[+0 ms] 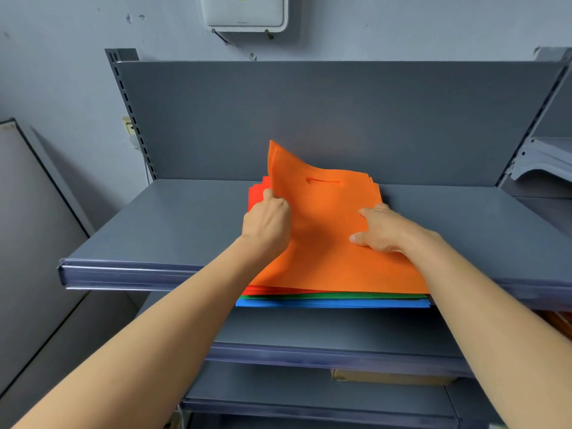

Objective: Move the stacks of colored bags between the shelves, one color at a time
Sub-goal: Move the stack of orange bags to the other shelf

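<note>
A pile of flat fabric bags lies on the top grey shelf (161, 230) and juts over its front edge. Orange bags (328, 258) are on top, then red bags (255, 196), a thin green layer (340, 295) and blue bags (334, 303) at the bottom. My left hand (269, 221) grips the left edge of the orange bags, whose far left corner is lifted and curls up. My right hand (380, 227) rests on the orange bags near their right side, with fingers bent and thumb spread.
A lower grey shelf (309, 339) sits just beneath, and another below it holds a brown cardboard box (393, 377). A grey panel (34, 230) leans at the left. A white device (244, 12) hangs on the wall above. More shelving stands at the right.
</note>
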`<act>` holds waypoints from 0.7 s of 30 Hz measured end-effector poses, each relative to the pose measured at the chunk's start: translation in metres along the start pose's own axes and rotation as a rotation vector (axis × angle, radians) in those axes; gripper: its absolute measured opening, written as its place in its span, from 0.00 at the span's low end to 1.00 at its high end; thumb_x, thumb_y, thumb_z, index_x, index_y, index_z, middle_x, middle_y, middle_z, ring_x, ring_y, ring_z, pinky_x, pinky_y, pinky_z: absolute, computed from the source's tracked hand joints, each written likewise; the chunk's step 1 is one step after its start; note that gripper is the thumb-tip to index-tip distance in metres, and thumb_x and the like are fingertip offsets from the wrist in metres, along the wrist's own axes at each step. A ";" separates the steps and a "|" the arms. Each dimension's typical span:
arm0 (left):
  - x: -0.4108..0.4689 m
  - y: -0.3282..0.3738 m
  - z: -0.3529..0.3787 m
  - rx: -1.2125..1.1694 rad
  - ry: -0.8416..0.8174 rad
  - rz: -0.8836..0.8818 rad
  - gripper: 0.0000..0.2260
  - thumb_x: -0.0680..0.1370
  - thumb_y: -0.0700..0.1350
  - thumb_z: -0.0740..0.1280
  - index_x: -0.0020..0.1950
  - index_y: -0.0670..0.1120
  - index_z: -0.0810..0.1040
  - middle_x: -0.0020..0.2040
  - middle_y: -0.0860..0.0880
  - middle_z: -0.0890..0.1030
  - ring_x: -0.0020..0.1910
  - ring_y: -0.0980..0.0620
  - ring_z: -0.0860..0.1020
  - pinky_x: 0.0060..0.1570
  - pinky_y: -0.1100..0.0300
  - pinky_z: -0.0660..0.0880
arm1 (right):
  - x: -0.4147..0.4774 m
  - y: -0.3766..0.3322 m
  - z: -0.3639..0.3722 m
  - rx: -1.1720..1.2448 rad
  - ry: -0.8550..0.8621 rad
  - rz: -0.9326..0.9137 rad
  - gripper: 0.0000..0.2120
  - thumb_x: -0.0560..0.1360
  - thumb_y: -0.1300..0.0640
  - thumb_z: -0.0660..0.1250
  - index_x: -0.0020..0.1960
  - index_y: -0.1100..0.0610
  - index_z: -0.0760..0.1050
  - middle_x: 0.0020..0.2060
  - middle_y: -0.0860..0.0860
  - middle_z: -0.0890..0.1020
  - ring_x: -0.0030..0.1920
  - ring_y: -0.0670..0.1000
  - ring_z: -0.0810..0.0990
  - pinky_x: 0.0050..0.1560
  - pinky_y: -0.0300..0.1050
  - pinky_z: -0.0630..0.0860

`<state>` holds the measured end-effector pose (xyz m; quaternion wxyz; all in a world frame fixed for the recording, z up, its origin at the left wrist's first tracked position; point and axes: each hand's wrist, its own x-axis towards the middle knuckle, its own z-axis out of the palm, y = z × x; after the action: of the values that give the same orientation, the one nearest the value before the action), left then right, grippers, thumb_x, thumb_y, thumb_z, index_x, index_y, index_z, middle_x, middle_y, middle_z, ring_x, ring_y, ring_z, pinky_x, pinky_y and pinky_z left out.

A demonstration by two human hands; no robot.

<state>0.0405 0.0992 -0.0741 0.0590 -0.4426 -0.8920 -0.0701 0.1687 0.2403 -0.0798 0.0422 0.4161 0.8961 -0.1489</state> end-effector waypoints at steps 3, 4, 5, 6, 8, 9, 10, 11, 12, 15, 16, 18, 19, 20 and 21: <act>-0.004 -0.014 -0.009 -0.033 0.024 -0.111 0.09 0.75 0.29 0.55 0.50 0.34 0.72 0.55 0.39 0.68 0.40 0.44 0.67 0.39 0.53 0.66 | 0.002 -0.014 -0.002 0.016 0.012 -0.063 0.34 0.77 0.45 0.63 0.76 0.54 0.52 0.75 0.55 0.54 0.72 0.58 0.60 0.70 0.52 0.63; -0.005 -0.021 -0.011 -0.031 0.024 -0.138 0.09 0.75 0.29 0.55 0.50 0.34 0.72 0.55 0.39 0.69 0.39 0.44 0.66 0.39 0.54 0.66 | 0.003 -0.021 -0.001 0.025 0.006 -0.084 0.34 0.77 0.45 0.63 0.76 0.55 0.52 0.75 0.55 0.53 0.72 0.58 0.61 0.70 0.52 0.63; -0.006 -0.028 -0.012 -0.025 0.018 -0.162 0.09 0.74 0.28 0.55 0.51 0.34 0.72 0.54 0.39 0.69 0.39 0.44 0.66 0.39 0.54 0.66 | 0.004 -0.027 0.000 0.035 -0.002 -0.101 0.35 0.77 0.45 0.63 0.77 0.55 0.52 0.75 0.55 0.53 0.72 0.57 0.61 0.70 0.51 0.63; -0.008 -0.035 -0.012 -0.022 0.007 -0.187 0.09 0.74 0.28 0.55 0.51 0.33 0.72 0.54 0.38 0.68 0.38 0.44 0.66 0.39 0.54 0.66 | 0.005 -0.032 0.002 0.044 -0.014 -0.113 0.35 0.76 0.44 0.63 0.77 0.55 0.52 0.75 0.55 0.53 0.72 0.57 0.61 0.70 0.51 0.63; -0.012 -0.049 -0.009 -0.019 -0.017 -0.235 0.09 0.74 0.28 0.55 0.51 0.33 0.72 0.53 0.38 0.68 0.38 0.45 0.66 0.39 0.54 0.67 | 0.008 -0.042 0.007 0.058 -0.042 -0.127 0.36 0.76 0.44 0.63 0.77 0.55 0.52 0.75 0.55 0.52 0.73 0.57 0.61 0.70 0.51 0.63; -0.014 -0.055 -0.007 -0.021 -0.029 -0.255 0.09 0.74 0.28 0.55 0.51 0.33 0.72 0.53 0.38 0.67 0.38 0.45 0.66 0.39 0.54 0.67 | 0.009 -0.047 0.009 0.062 -0.052 -0.133 0.36 0.76 0.44 0.63 0.77 0.55 0.51 0.75 0.55 0.52 0.72 0.57 0.61 0.70 0.51 0.63; -0.015 -0.060 -0.005 -0.026 -0.039 -0.270 0.09 0.75 0.28 0.55 0.50 0.33 0.72 0.52 0.39 0.67 0.38 0.44 0.67 0.40 0.54 0.68 | 0.011 -0.050 0.011 0.069 -0.055 -0.140 0.37 0.75 0.43 0.64 0.77 0.55 0.52 0.75 0.55 0.52 0.72 0.57 0.62 0.70 0.51 0.62; -0.015 -0.064 -0.003 -0.034 -0.048 -0.282 0.08 0.75 0.28 0.55 0.50 0.33 0.72 0.51 0.40 0.66 0.38 0.44 0.67 0.40 0.54 0.68 | 0.013 -0.054 0.013 0.083 -0.051 -0.147 0.38 0.75 0.43 0.65 0.77 0.56 0.52 0.75 0.55 0.53 0.72 0.57 0.62 0.70 0.51 0.63; -0.015 -0.068 -0.001 -0.045 -0.055 -0.292 0.08 0.75 0.29 0.55 0.50 0.34 0.72 0.50 0.40 0.65 0.38 0.44 0.68 0.39 0.54 0.68 | 0.014 -0.057 0.013 0.107 -0.040 -0.156 0.38 0.74 0.43 0.66 0.76 0.56 0.53 0.75 0.55 0.54 0.72 0.57 0.63 0.70 0.50 0.63; -0.013 -0.075 0.003 -0.083 -0.071 -0.301 0.08 0.76 0.29 0.55 0.51 0.35 0.71 0.48 0.42 0.62 0.36 0.45 0.68 0.38 0.55 0.67 | 0.019 -0.063 0.012 0.247 -0.009 -0.162 0.39 0.72 0.47 0.70 0.76 0.56 0.56 0.73 0.55 0.58 0.71 0.56 0.64 0.68 0.49 0.64; -0.012 -0.076 0.005 -0.098 -0.076 -0.299 0.08 0.76 0.30 0.55 0.52 0.36 0.70 0.48 0.42 0.62 0.35 0.45 0.68 0.37 0.55 0.67 | 0.020 -0.064 0.012 0.312 -0.001 -0.148 0.39 0.71 0.49 0.72 0.75 0.56 0.57 0.73 0.55 0.59 0.71 0.55 0.64 0.68 0.49 0.65; -0.012 -0.078 0.007 -0.128 -0.070 -0.295 0.07 0.76 0.31 0.54 0.50 0.37 0.70 0.50 0.42 0.62 0.35 0.44 0.70 0.35 0.54 0.67 | 0.022 -0.066 0.011 0.415 0.019 -0.103 0.40 0.69 0.56 0.74 0.75 0.56 0.58 0.72 0.55 0.62 0.70 0.55 0.66 0.68 0.49 0.66; -0.011 -0.079 0.008 -0.137 -0.057 -0.292 0.06 0.76 0.32 0.54 0.48 0.39 0.69 0.50 0.42 0.62 0.34 0.45 0.69 0.34 0.55 0.66 | 0.023 -0.066 0.011 0.442 0.029 -0.085 0.39 0.68 0.59 0.74 0.74 0.57 0.60 0.72 0.55 0.64 0.69 0.55 0.67 0.68 0.50 0.67; -0.010 -0.080 0.008 -0.143 -0.037 -0.287 0.05 0.76 0.32 0.54 0.45 0.40 0.66 0.49 0.42 0.62 0.32 0.46 0.67 0.32 0.55 0.65 | 0.023 -0.067 0.010 0.449 0.039 -0.078 0.37 0.68 0.62 0.74 0.73 0.58 0.62 0.71 0.55 0.66 0.68 0.55 0.68 0.66 0.49 0.68; -0.009 -0.081 0.009 -0.146 -0.014 -0.283 0.05 0.76 0.32 0.55 0.43 0.41 0.64 0.49 0.42 0.62 0.30 0.47 0.66 0.32 0.54 0.65 | 0.022 -0.069 0.010 0.441 0.057 -0.084 0.34 0.68 0.64 0.73 0.71 0.58 0.65 0.69 0.55 0.68 0.66 0.55 0.70 0.64 0.47 0.70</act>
<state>-0.0186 0.0451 -0.0900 0.0101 -0.3160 -0.9384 -0.1393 0.1016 0.2119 -0.0776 -0.0815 0.3819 0.8592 -0.3307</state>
